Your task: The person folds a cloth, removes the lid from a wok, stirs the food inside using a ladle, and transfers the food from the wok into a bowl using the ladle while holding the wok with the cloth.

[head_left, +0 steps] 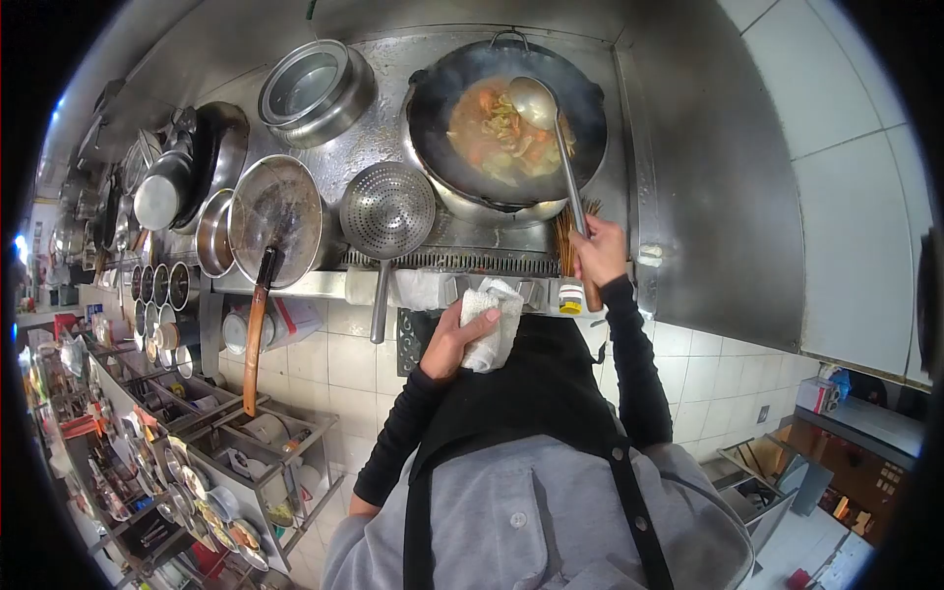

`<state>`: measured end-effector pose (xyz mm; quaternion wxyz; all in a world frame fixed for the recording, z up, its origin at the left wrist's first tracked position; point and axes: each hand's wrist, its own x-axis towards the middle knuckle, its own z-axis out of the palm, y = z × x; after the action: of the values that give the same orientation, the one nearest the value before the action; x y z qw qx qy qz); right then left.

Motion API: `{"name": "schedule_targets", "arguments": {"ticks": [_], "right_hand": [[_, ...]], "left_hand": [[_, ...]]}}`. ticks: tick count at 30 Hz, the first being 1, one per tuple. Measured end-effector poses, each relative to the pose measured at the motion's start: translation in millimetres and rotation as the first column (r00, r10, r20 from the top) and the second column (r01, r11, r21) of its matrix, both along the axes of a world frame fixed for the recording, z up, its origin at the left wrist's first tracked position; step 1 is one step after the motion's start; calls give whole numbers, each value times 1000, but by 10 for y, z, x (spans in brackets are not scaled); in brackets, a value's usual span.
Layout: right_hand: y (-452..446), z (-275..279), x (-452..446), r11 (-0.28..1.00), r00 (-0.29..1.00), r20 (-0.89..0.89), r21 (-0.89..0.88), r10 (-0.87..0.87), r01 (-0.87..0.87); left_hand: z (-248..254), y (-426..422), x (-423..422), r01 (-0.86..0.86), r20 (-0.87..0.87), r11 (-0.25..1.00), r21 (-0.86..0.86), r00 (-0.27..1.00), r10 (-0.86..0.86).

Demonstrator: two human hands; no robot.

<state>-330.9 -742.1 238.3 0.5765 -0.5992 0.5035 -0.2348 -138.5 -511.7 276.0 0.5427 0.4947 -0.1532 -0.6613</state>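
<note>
My right hand point(599, 252) is closed around the handle of a long metal ladle point(534, 102). The ladle's bowl rests over the food in a large black wok point(433, 118) on the stove. Inside the wok is a reddish-orange stew point(492, 138) with greenish and pale pieces, and some steam rises from it. In front of my apron, my left hand point(452, 339) grips a folded white cloth point(495, 324) with the thumb on top. The cloth is near the stove's front edge, apart from the wok.
Left of the wok lies a perforated skimmer point(387, 210), its handle over the front edge. Beyond are a metal pot point(317, 93) and a wooden-handled pan point(276, 219). A bamboo brush point(564, 241) and a yellow-labelled jar point(570, 298) sit by my right hand. A metal wall point(723, 187) stands to the right.
</note>
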Motion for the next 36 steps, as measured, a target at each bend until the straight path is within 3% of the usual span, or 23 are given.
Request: {"name": "schedule_targets", "arguments": {"ticks": [6, 10, 16, 22, 25, 29, 33, 36], "right_hand": [[83, 342, -104, 970, 993, 110, 237, 36, -62], [270, 383, -90, 998, 995, -84, -10, 58, -59], [310, 504, -181, 998, 993, -99, -10, 60, -62], [367, 525, -114, 981, 972, -170, -81, 163, -179], [337, 191, -18, 962, 948, -240, -128, 207, -243], [350, 314, -30, 962, 978, 78, 183, 193, -204], [491, 286, 0, 981, 981, -58, 76, 184, -180], [449, 269, 2, 978, 981, -50, 106, 188, -182]], "left_hand": [[-8, 31, 19, -12, 84, 1000, 7, 996, 12], [-21, 38, 3, -25, 10, 1000, 9, 1000, 25], [0, -11, 18, 21, 56, 1000, -18, 998, -20], [-19, -58, 16, 41, 53, 999, -14, 998, -40], [-14, -75, 4, 48, 68, 999, -20, 997, -46], [63, -68, 16, 36, 127, 999, -18, 991, -34], [21, -25, 27, 9, 16, 1000, -9, 1000, -8], [5, -24, 43, 20, 8, 1000, -10, 1000, -20]]}}
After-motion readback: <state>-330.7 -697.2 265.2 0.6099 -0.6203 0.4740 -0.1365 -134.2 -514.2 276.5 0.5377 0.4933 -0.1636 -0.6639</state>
